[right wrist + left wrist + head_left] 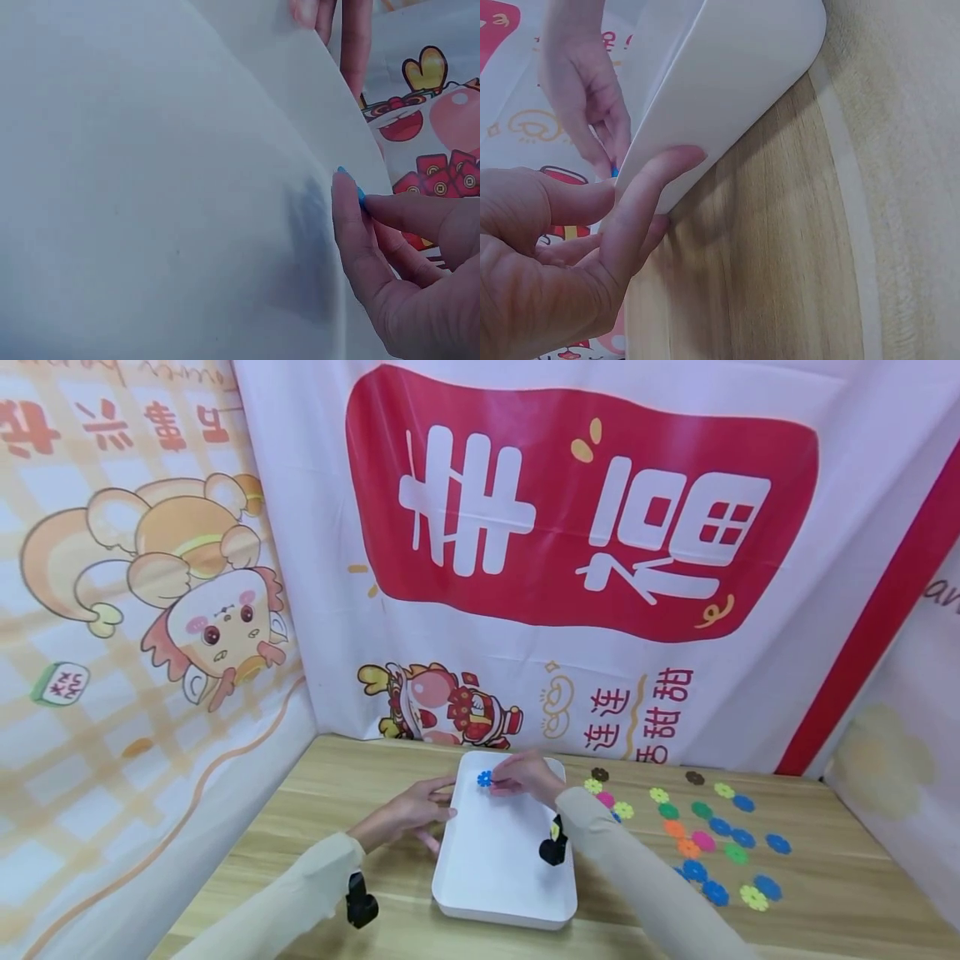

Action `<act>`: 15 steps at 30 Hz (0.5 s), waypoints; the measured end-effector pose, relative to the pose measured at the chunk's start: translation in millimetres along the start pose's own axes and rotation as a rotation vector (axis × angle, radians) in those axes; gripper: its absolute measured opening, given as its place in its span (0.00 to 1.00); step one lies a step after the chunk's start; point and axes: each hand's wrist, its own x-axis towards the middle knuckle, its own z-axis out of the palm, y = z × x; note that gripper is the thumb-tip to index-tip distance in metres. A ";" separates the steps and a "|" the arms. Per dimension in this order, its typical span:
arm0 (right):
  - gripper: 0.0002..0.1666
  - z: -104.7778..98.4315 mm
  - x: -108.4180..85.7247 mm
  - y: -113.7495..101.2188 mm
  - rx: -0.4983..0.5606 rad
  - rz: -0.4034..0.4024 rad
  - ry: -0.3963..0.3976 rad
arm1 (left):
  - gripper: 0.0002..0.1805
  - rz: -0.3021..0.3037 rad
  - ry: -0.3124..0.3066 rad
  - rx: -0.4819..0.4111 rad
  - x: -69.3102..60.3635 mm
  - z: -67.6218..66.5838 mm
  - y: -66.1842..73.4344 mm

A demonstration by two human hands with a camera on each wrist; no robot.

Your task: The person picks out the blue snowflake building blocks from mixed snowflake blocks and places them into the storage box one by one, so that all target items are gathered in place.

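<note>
A white rectangular tray (504,852) lies on the wooden table. My left hand (411,810) holds its left side, with the thumb over the rim and the fingers against the outer wall (727,75), as the left wrist view shows. Above the far part of the tray, my right hand (525,777) pinches a blue flower-shaped plastic disc (484,779) between thumb and fingers. In the right wrist view the blue disc (361,196) appears edge-on near the tray wall, mostly covered by the fingertips.
Loose flower-shaped discs lie right of the tray, among them a green disc (737,853), a pink disc (703,841), a yellow disc (753,897) and a brown disc (695,777). Printed cloth (315,568) hangs behind and beside the wooden table (300,835).
</note>
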 end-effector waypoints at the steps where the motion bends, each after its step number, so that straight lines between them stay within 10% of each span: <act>1: 0.13 3.1 2.0 1.4 -0.016 -0.002 0.009 | 0.40 0.001 -0.001 -0.002 0.4 0.3 -0.1; 15: 0.15 7.4 8.0 4.4 -0.129 -0.035 -0.072 | 0.39 0.006 -0.003 0.000 -1.7 -0.2 -1.6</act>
